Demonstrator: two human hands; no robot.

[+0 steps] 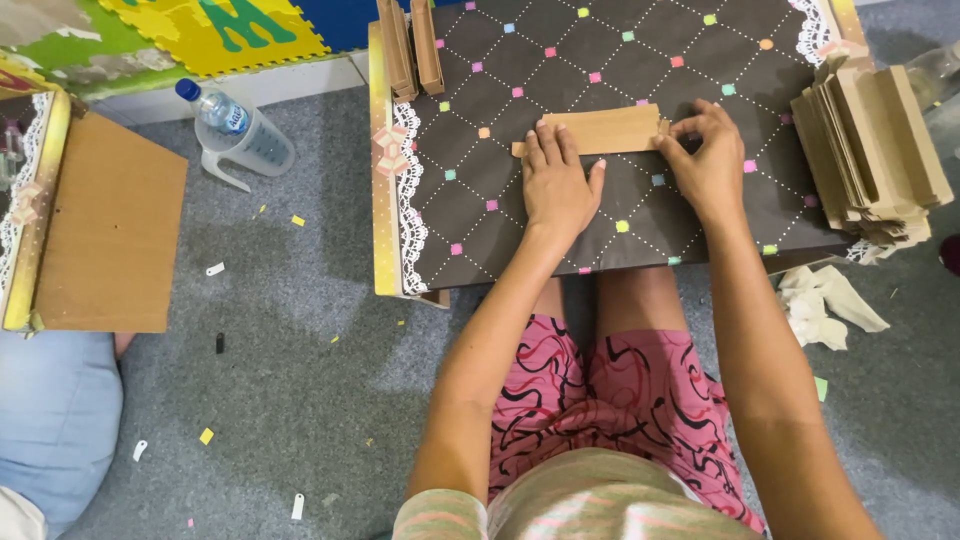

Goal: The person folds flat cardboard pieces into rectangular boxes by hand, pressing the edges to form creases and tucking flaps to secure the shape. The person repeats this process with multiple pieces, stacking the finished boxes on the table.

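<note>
Brown folded paper strip [600,130] lies flat on the dark patterned board [480,230] across our lap; it looks light, thin and easily creased, and likely to slide on that surface. We've got the left hand [556,185] pressed flat and open on its left part, and the right hand [708,160] pinching its right end. Best taken by the ends, we judge, not mid-span.

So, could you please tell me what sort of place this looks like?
Probably a home floor used for piecework: the person sits on grey carpet at a low board, hands pressing a cardboard strip, folded cardboard stacked beside it, foam play mats nearby.
</note>
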